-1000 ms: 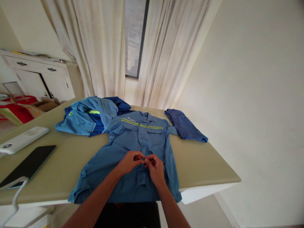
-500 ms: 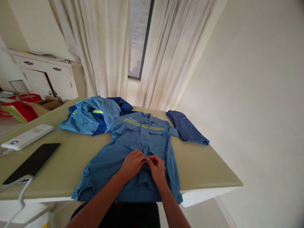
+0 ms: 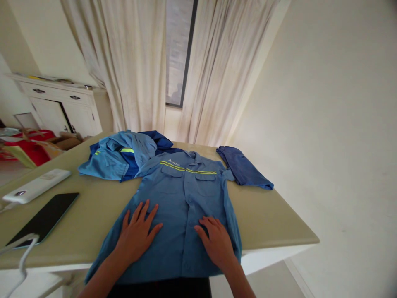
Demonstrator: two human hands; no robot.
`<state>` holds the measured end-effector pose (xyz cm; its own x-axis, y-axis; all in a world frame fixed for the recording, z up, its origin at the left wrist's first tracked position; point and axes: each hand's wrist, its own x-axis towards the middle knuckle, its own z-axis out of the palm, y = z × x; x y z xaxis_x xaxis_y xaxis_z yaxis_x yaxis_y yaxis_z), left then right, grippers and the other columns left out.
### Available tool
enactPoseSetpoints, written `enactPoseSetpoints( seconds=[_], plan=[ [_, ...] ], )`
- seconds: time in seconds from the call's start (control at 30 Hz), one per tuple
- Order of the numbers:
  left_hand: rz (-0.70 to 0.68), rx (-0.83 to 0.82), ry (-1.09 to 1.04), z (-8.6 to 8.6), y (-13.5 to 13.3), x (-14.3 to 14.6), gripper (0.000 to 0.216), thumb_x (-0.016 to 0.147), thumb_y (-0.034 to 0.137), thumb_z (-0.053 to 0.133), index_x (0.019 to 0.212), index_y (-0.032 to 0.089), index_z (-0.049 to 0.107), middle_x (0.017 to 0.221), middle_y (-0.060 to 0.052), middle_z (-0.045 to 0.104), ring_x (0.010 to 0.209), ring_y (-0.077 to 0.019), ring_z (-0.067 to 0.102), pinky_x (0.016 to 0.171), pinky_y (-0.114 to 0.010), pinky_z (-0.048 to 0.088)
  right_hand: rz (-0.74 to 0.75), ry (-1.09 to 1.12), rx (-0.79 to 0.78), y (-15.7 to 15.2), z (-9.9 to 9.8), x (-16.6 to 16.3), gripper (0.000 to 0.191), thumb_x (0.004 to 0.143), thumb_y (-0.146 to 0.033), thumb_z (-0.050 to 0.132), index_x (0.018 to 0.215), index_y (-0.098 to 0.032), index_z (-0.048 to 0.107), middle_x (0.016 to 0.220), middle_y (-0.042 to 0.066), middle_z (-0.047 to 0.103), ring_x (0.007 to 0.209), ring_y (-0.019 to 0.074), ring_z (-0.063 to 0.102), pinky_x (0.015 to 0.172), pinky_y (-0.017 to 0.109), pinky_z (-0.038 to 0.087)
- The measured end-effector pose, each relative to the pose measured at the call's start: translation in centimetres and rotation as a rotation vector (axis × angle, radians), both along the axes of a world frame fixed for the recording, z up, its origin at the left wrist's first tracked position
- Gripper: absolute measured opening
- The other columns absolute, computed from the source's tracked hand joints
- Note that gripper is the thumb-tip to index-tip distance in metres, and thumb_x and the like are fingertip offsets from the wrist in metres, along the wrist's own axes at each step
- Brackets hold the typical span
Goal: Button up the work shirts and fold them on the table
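Observation:
A blue work shirt (image 3: 173,207) with yellow stripes and two chest pockets lies front side up on the table, its collar away from me. Its button front runs down the middle, and the hem hangs over the near table edge. My left hand (image 3: 136,234) rests on the shirt's lower left with fingers spread. On the lower right of the front, my right hand (image 3: 217,240) lies with its fingers stretched and slightly bent. Neither hand holds anything.
A heap of blue clothes (image 3: 118,155) lies at the back left of the table (image 3: 273,223). Folded dark blue trousers (image 3: 245,167) lie at the right. A white power bank (image 3: 39,186), a black phone (image 3: 46,217) and a white cable (image 3: 23,260) are at the left.
Both hands have come apart from the shirt's button front, letting it go. The left moved left and the right moved right, now flat on the cloth. The lower front looks smoother.

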<state>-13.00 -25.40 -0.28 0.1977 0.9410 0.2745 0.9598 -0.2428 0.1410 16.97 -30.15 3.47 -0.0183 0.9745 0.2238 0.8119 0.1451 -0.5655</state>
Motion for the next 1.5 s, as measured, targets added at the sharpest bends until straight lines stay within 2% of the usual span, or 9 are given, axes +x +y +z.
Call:
enactPoseSetpoints(
  seconds=[0.1, 0.23, 0.33, 0.47, 0.67, 0.83, 1.07, 1.37, 1.5],
  plan=[
    [0.028, 0.047, 0.022, -0.6, -3.9, 0.0, 0.062, 0.094, 0.052, 0.046, 0.152, 0.029, 0.050, 0.166, -0.009, 0.032, 0.153, -0.0394, 0.025, 0.120, -0.068, 0.016, 0.056, -0.038, 0.000, 2.5, 2.9, -0.7, 0.036, 0.096, -0.058, 0.059, 0.100, -0.027, 0.076, 0.100, 0.009, 0.076, 0.097, 0.0273, 0.070, 0.087, 0.036, 0.048],
    [0.066, -0.006, 0.029, -0.7, -5.9, 0.6, 0.061, 0.091, 0.052, 0.050, 0.148, 0.032, 0.055, 0.162, -0.008, 0.040, 0.150, -0.0425, 0.028, 0.116, -0.073, 0.017, 0.000, -0.194, 0.003, 9.8, 5.7, -3.3, 0.045, 0.092, -0.065, 0.060, 0.100, -0.022, 0.072, 0.099, 0.012, 0.075, 0.091, 0.0259, 0.070, 0.079, 0.033, 0.047],
    [0.071, -0.057, 0.021, 0.4, -4.7, 0.9, 0.058, 0.091, 0.055, 0.051, 0.141, 0.028, 0.062, 0.155, -0.011, 0.049, 0.145, -0.0428, 0.037, 0.115, -0.072, 0.023, -0.011, -0.340, -0.103, 15.1, 5.3, -5.5, 0.050, 0.085, -0.062, 0.067, 0.107, -0.017, 0.070, 0.104, 0.017, 0.074, 0.094, 0.0299, 0.070, 0.077, 0.035, 0.049],
    [-0.040, -0.025, -0.052, 3.0, -1.1, 1.5, 0.051, 0.096, 0.052, 0.049, 0.137, 0.025, 0.064, 0.148, -0.010, 0.057, 0.134, -0.0341, 0.052, 0.116, -0.055, 0.035, -0.016, -0.357, -0.127, 18.5, 1.8, -5.8, 0.028, 0.084, -0.030, 0.065, 0.107, -0.015, 0.071, 0.105, 0.018, 0.075, 0.093, 0.0283, 0.071, 0.076, 0.033, 0.048],
    [-0.253, -0.214, -0.108, 5.9, 8.5, 6.0, 0.034, 0.103, 0.034, 0.041, 0.101, 0.023, 0.073, 0.097, -0.007, 0.072, 0.091, -0.0240, 0.067, 0.087, -0.038, 0.050, 0.071, 0.292, -0.025, 19.8, -2.0, -1.2, 0.011, 0.077, -0.020, 0.057, 0.081, -0.019, 0.067, 0.069, 0.000, 0.068, 0.066, 0.0162, 0.064, 0.066, 0.024, 0.046],
    [-0.372, -0.152, -0.249, 3.7, 15.4, 10.6, 0.024, 0.098, 0.032, 0.055, 0.114, 0.022, 0.070, 0.113, -0.009, 0.066, 0.106, -0.0247, 0.063, 0.095, -0.037, 0.048, 0.090, 0.649, -0.180, 20.5, -2.0, 0.2, 0.007, 0.076, -0.023, 0.053, 0.074, -0.021, 0.060, 0.055, -0.005, 0.059, 0.051, 0.0130, 0.057, 0.052, 0.021, 0.044],
    [-0.474, -0.179, -0.306, 1.2, 15.9, 10.7, 0.013, 0.095, 0.019, 0.055, 0.103, 0.022, 0.065, 0.102, -0.005, 0.065, 0.097, -0.0214, 0.061, 0.090, -0.035, 0.048, 0.141, 0.794, -0.250, 20.2, -2.1, -0.5, 0.010, 0.075, -0.030, 0.063, 0.079, -0.022, 0.060, 0.060, -0.004, 0.062, 0.052, 0.0137, 0.060, 0.050, 0.022, 0.047],
    [-0.456, -0.106, -0.247, 2.1, 15.3, 11.0, 0.009, 0.098, 0.021, 0.049, 0.098, 0.020, 0.059, 0.096, -0.006, 0.064, 0.092, -0.0221, 0.058, 0.085, -0.036, 0.048, 0.003, 0.387, -0.014, 19.2, -1.2, -0.7, 0.011, 0.082, -0.028, 0.063, 0.074, -0.020, 0.063, 0.062, -0.002, 0.062, 0.058, 0.0132, 0.057, 0.057, 0.024, 0.040],
    [-0.474, -0.021, -0.162, 2.4, 14.9, 10.9, 0.012, 0.099, 0.021, 0.049, 0.096, 0.020, 0.060, 0.096, -0.007, 0.063, 0.094, -0.0225, 0.057, 0.088, -0.036, 0.048, 0.100, 0.262, -0.006, 18.8, -1.0, -1.1, 0.003, 0.083, -0.023, 0.064, 0.085, -0.020, 0.065, 0.069, -0.002, 0.066, 0.062, 0.0134, 0.058, 0.061, 0.024, 0.041]
  ],
)
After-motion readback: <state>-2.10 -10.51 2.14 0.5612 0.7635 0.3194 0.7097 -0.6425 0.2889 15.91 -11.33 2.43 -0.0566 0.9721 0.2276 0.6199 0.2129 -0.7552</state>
